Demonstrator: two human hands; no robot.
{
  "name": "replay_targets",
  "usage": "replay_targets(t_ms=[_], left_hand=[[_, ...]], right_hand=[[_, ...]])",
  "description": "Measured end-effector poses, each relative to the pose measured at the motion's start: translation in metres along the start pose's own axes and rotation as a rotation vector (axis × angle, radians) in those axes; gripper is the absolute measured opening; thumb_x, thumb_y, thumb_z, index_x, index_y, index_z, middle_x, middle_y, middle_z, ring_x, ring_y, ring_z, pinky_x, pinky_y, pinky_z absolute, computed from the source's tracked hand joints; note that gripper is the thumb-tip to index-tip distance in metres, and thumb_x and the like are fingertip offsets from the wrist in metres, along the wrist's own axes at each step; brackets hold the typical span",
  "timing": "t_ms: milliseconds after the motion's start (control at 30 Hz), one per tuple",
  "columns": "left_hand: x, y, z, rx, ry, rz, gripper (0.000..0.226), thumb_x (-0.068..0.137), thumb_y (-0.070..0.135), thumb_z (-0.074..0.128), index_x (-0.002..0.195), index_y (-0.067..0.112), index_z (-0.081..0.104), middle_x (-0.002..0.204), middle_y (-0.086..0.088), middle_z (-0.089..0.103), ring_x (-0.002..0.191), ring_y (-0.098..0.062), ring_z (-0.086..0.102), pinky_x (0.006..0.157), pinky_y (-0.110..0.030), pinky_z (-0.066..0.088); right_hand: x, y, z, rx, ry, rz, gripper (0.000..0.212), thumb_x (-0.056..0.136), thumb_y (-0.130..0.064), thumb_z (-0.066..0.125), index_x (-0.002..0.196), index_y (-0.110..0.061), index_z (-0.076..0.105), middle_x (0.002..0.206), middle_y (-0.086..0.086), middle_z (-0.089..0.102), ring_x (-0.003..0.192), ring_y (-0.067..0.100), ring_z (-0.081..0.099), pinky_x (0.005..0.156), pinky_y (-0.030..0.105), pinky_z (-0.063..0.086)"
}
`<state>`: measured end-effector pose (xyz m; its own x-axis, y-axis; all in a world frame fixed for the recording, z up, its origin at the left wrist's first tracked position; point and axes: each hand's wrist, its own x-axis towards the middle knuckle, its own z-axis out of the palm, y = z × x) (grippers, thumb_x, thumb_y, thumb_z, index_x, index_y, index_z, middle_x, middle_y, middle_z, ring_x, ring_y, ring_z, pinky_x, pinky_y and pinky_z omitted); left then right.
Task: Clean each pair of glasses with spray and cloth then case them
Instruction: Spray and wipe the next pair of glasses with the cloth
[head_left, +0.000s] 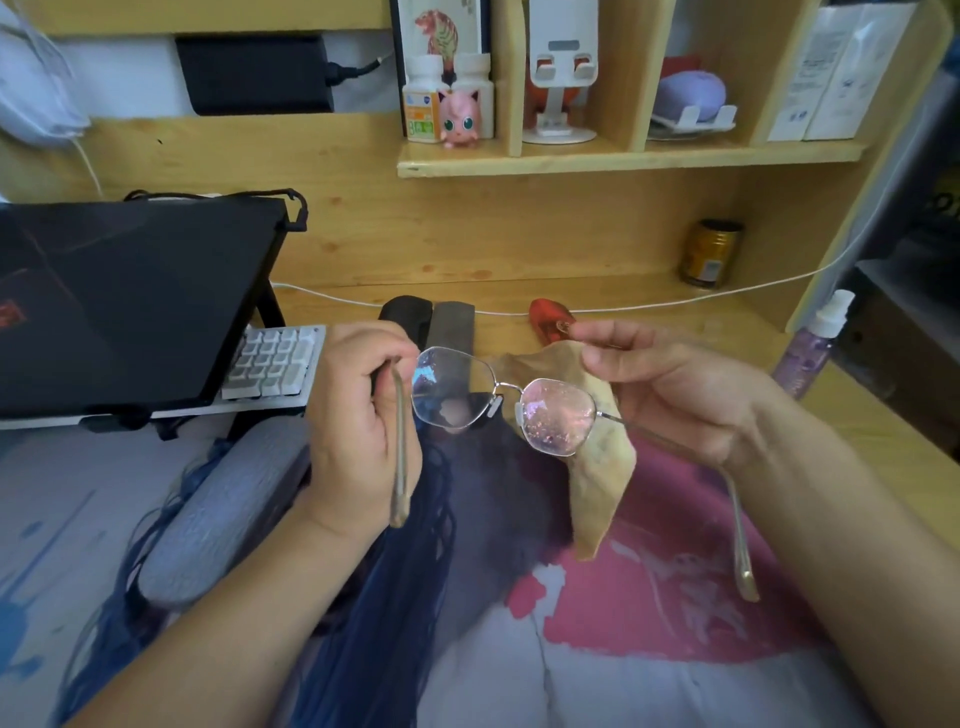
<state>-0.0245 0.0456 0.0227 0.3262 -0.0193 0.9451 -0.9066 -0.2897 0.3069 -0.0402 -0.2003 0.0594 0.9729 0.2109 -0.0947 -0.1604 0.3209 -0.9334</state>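
A pair of thin metal-framed glasses (501, 402) is held up over my lap, temples unfolded. My left hand (358, 415) grips the frame at the left hinge, and that temple hangs down past my palm. My right hand (670, 384) holds a tan cleaning cloth (597, 483), which hangs behind the right lens. The right temple runs under this palm. A black open glasses case (428, 322) lies on the desk behind the glasses. Beside it lies a red case (548, 319). The spray bottle (815, 343), purple with a white top, stands at the desk's right edge.
A closed black laptop (130, 306) sits on a stand at the left above a white keyboard (275, 364) and a grey wrist rest (223, 514). A white cable (675, 301) crosses the desk. A brown jar (710, 253) stands at the back; shelves hold bottles and a pink figure (458, 119).
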Motion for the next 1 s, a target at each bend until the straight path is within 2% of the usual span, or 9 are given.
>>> replay_targets(t_ms=[100, 267, 367, 500, 667, 733, 800, 933, 1000], left_hand=[[-0.002, 0.001, 0.000, 0.007, -0.033, 0.015, 0.035, 0.091, -0.018, 0.040, 0.104, 0.014, 0.048, 0.099, 0.000, 0.049, 0.086, -0.032, 0.054, 0.072, -0.054, 0.046], [-0.002, 0.004, 0.000, 0.004, -0.049, 0.021, 0.032, 0.091, -0.016, 0.040, 0.104, 0.012, 0.047, 0.100, -0.003, 0.050, 0.086, -0.032, 0.054, 0.072, -0.051, 0.047], [-0.001, 0.005, 0.001, -0.004, -0.044, 0.015, 0.037, 0.089, -0.020, 0.039, 0.102, 0.014, 0.047, 0.100, 0.001, 0.049, 0.083, -0.034, 0.054, 0.071, -0.050, 0.047], [0.000, 0.007, 0.002, 0.006, -0.045, 0.017, 0.032, 0.091, -0.017, 0.040, 0.103, 0.011, 0.047, 0.095, -0.014, 0.051, 0.083, -0.033, 0.053, 0.071, -0.050, 0.047], [-0.001, 0.005, 0.002, 0.038, -0.027, -0.005, 0.031, 0.092, -0.017, 0.040, 0.103, 0.010, 0.047, 0.094, -0.015, 0.051, 0.083, -0.032, 0.053, 0.073, -0.046, 0.047], [0.000, 0.004, 0.001, 0.040, -0.029, -0.019, 0.027, 0.095, -0.013, 0.040, 0.103, 0.011, 0.047, 0.095, -0.016, 0.051, 0.083, -0.032, 0.053, 0.074, -0.044, 0.047], [0.000, 0.003, 0.000, 0.037, -0.036, -0.029, 0.022, 0.096, -0.008, 0.040, 0.102, 0.011, 0.048, 0.095, -0.016, 0.050, 0.082, -0.033, 0.053, 0.075, -0.042, 0.047], [0.000, -0.001, -0.001, 0.054, -0.027, -0.020, 0.026, 0.096, -0.013, 0.040, 0.103, 0.010, 0.050, 0.097, -0.013, 0.051, 0.086, -0.022, 0.054, 0.079, -0.034, 0.046], [0.001, -0.004, -0.002, 0.062, -0.026, -0.009, 0.024, 0.097, -0.011, 0.040, 0.103, 0.009, 0.051, 0.099, -0.011, 0.050, 0.093, -0.013, 0.054, 0.083, -0.029, 0.046]], right_hand=[[0.002, 0.003, 0.004, -0.183, 0.217, -0.102, 0.006, 0.083, -0.012, 0.069, 0.085, -0.008, 0.065, 0.071, 0.005, 0.066, 0.062, 0.016, 0.059, 0.064, 0.032, 0.049], [0.000, 0.000, 0.007, -0.559, 0.434, -0.324, 0.022, 0.099, -0.025, 0.062, 0.085, -0.008, 0.059, 0.052, -0.010, 0.060, 0.046, 0.003, 0.053, 0.046, 0.020, 0.042], [-0.001, -0.012, 0.014, -0.511, 0.466, -0.521, 0.025, 0.095, -0.025, 0.067, 0.076, -0.012, 0.057, 0.048, -0.011, 0.055, 0.043, 0.002, 0.045, 0.044, 0.017, 0.037], [-0.006, -0.030, 0.031, -0.244, 0.310, -0.527, 0.032, 0.083, -0.039, 0.068, 0.068, -0.016, 0.052, 0.052, -0.004, 0.057, 0.048, 0.012, 0.053, 0.055, 0.027, 0.043], [-0.014, -0.010, 0.030, -0.533, 0.038, -0.358, 0.051, 0.093, -0.043, 0.066, 0.072, 0.001, 0.049, 0.061, 0.021, 0.047, 0.057, 0.029, 0.038, 0.052, 0.031, 0.036], [-0.019, -0.004, 0.026, -0.537, -0.095, -0.272, 0.063, 0.093, -0.044, 0.066, 0.085, 0.017, 0.048, 0.071, 0.038, 0.044, 0.065, 0.036, 0.040, 0.060, 0.049, 0.038], [-0.024, -0.005, 0.024, -0.442, -0.192, -0.198, 0.060, 0.091, -0.041, 0.066, 0.093, 0.017, 0.056, 0.090, 0.048, 0.046, 0.080, 0.037, 0.048, 0.073, 0.054, 0.040], [-0.028, -0.011, 0.016, -0.298, -0.327, -0.052, 0.028, 0.093, -0.015, 0.058, 0.107, 0.003, 0.073, 0.117, 0.027, 0.064, 0.105, 0.036, 0.064, 0.092, 0.040, 0.054], [-0.028, -0.013, 0.016, -0.319, -0.351, -0.024, 0.026, 0.088, 0.002, 0.061, 0.111, 0.004, 0.072, 0.115, 0.025, 0.067, 0.102, 0.032, 0.068, 0.087, 0.036, 0.056]])
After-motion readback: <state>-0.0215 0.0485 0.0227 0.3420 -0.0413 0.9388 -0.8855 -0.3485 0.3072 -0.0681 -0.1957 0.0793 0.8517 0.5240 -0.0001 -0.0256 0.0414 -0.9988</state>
